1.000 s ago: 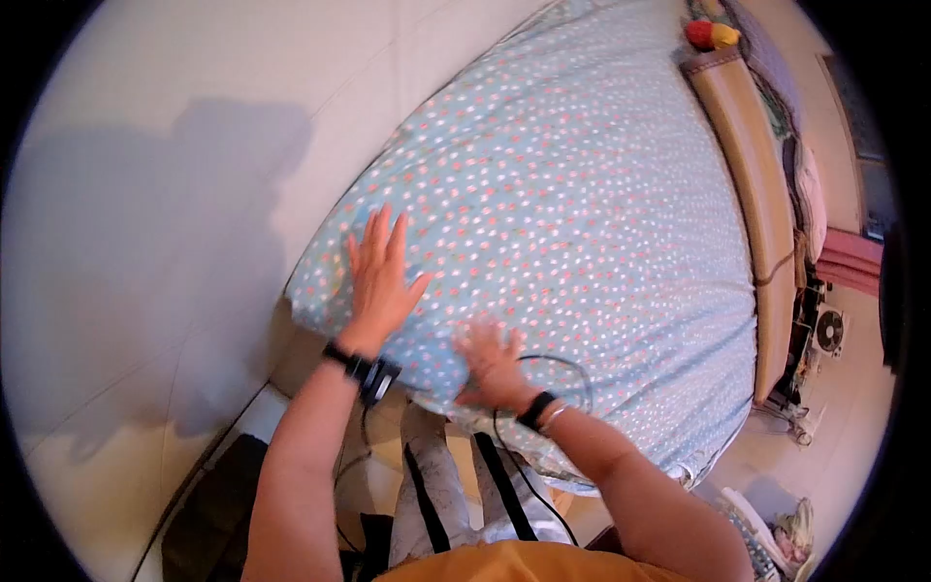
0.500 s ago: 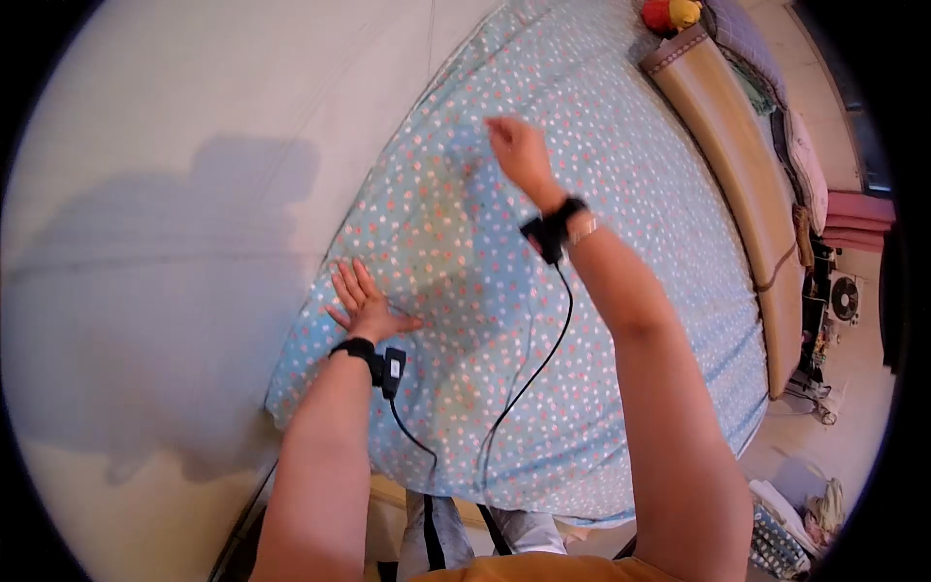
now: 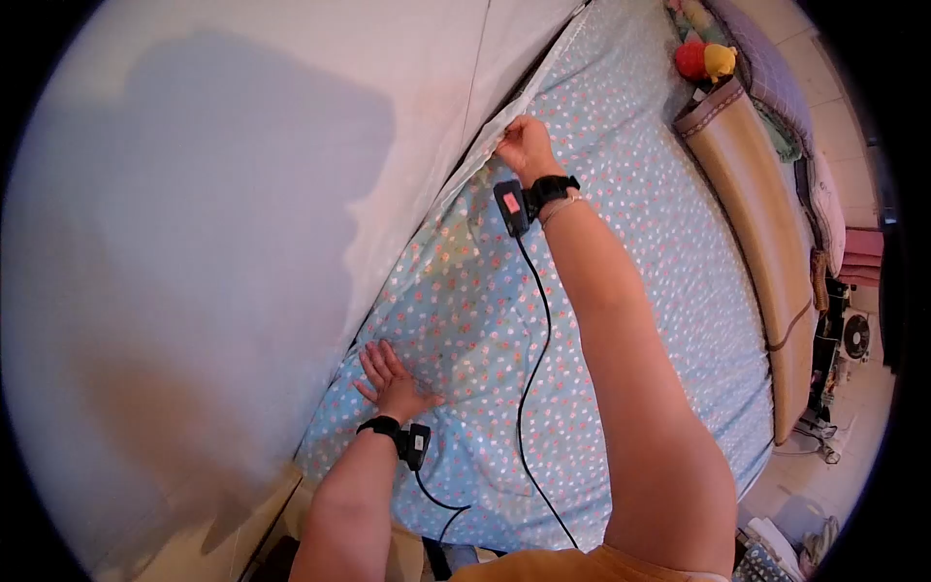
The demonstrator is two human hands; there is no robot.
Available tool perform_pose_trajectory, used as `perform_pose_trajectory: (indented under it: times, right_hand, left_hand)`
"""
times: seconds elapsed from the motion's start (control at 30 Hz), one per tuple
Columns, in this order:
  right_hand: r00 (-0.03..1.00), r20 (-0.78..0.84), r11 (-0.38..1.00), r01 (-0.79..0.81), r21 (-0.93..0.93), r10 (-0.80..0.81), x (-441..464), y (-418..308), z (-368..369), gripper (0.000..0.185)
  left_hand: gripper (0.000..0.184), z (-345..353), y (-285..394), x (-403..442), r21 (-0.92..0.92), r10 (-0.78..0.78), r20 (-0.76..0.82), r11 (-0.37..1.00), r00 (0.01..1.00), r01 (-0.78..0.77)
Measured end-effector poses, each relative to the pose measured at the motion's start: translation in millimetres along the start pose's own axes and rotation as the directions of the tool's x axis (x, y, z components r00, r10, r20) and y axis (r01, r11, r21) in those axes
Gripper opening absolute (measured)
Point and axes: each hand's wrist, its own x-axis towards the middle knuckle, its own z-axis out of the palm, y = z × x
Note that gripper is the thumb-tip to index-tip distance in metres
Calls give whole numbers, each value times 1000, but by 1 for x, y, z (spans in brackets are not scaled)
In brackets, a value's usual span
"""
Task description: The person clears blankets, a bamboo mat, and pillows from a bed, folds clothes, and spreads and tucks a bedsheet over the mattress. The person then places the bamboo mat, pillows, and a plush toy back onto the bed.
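Observation:
A light blue sheet with small white and coral flowers (image 3: 669, 291) covers the bed. My left hand (image 3: 396, 386) lies on it with fingers spread, close to the wall side. Farther up, my right hand (image 3: 527, 147) pinches the sheet's edge and lifts it, so the pale underside shows along the wall. A dark gap runs between the bed and the wall there. Each wrist carries a black strap with a small black box, the right box (image 3: 511, 207) and the left box (image 3: 417, 446), both with a cable attached.
A white wall (image 3: 242, 242) rises at the left. Along the bed's right side lies a rolled tan mat (image 3: 761, 262), with a red and yellow plush toy (image 3: 718, 62) and a purple quilt (image 3: 771, 68) beyond. A fan (image 3: 855, 336) stands off the right side.
My right hand has gone from hovering over the sheet to the wall-side edge, gripping and raising it. My left hand still rests flat. The view has shifted.

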Motion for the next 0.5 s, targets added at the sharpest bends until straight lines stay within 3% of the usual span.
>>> perform_pose_trajectory:
  times: [0.03, 0.1, 0.13, 0.17, 0.23, 0.27, 0.3, 0.33, 0.37, 0.4, 0.43, 0.5]
  right_hand:
    - [1000, -3, 1000, 2, 3, -2, 3, -1, 1, 25]
    - [999, -9, 981, -52, -189, 51, 1, -4, 1, 33]
    - [999, 24, 918, -16, -395, 28, -8, -8, 5, 35]
    - [999, 23, 918, -15, -396, 26, -6, -12, 2, 35]
    - [992, 121, 518, 113, -848, -18, 13, -23, -27, 36]
    - [915, 400, 89, 404, -911, -56, 22, -30, -50, 32]
    - [915, 400, 89, 403, -911, -54, 15, -33, -47, 32]
    - [828, 560, -333, 533, -778, 18, 2, -35, -42, 32]
    - [734, 660, -673, 570, -471, 159, -11, -33, -38, 31]
    - [753, 629, -838, 460, -292, 195, -18, -26, -43, 31]
    - [753, 627, -837, 463, -292, 199, -18, -25, -43, 31]
    - [783, 499, -887, 458, -55, 373, -15, -23, -37, 32]
  left_hand:
    - [141, 1, -1, 4, 4, 0, 2, 1000, 1000, 0]
    - [148, 3, -6, 4, 66, 42, 30, 997, 999, -43]
    - [148, 0, 0, 8, 62, 48, 19, 997, 999, -49]
    - [144, -2, 1, 4, 39, 20, 28, 999, 999, -21]
    - [140, -4, 3, -1, 16, -5, 35, 1000, 999, 5]
    - [140, -4, 2, -2, 9, 7, 25, 1000, 1000, -7]
    - [141, -4, 1, -2, 3, 17, 16, 1000, 1000, -17]
    - [141, -3, 0, -2, 2, 14, 19, 1000, 1000, -14]
    - [141, -2, -1, -1, 4, 20, 16, 1000, 1000, -20]
    - [142, -2, -1, -1, 6, 25, 13, 1000, 1000, -25]
    - [142, -1, -2, -1, 3, 22, 16, 1000, 1000, -22]
    - [142, 0, -2, 0, 40, 38, -8, 998, 999, -38]
